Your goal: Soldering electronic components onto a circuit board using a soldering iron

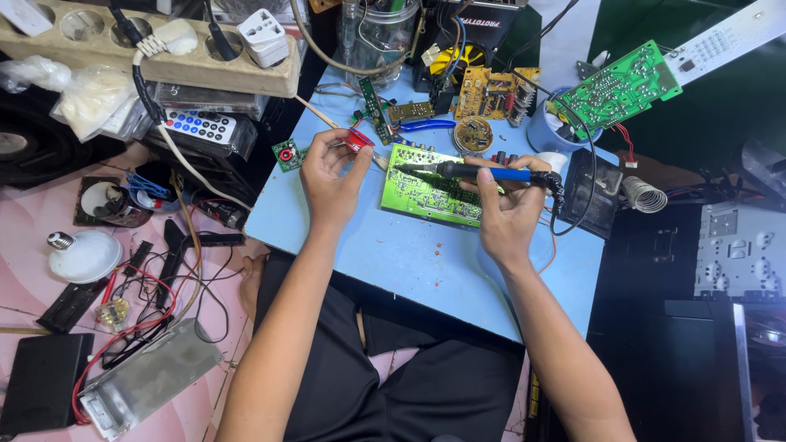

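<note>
The green circuit board [430, 190] lies flat on the light blue surface [409, 254], toward its far half, with its long side running left to right. The right hand [509, 211] sits just right of the board, fingers closed around the blue grip of a soldering iron [467, 171]; the dark tip reaches leftward over the board's far edge. The iron's black cable [573, 209] loops off behind the hand, right of the board. The left hand [332, 176] hovers at the board's left edge, thumb and fingertips pinched together on a small red spool [358, 140] just beyond the board's far-left corner; whether a thin wire runs from it cannot be told.

Nearer than the board, the surface is bare blue out to its front edge, giving both forearms open room. Beyond the board things crowd in: blue-handled cutters [426, 125], a round coil part [472, 134], a brown board with parts [495, 94], and a second green board [622, 86] propped on a cup far right of it. A tiny green module [287, 154] sits left of the board, at the surface's left edge. Off that edge, on the pink floor, lie a light bulb [82, 255], tangled red and black wires [147, 295] and a remote control [201, 127]
</note>
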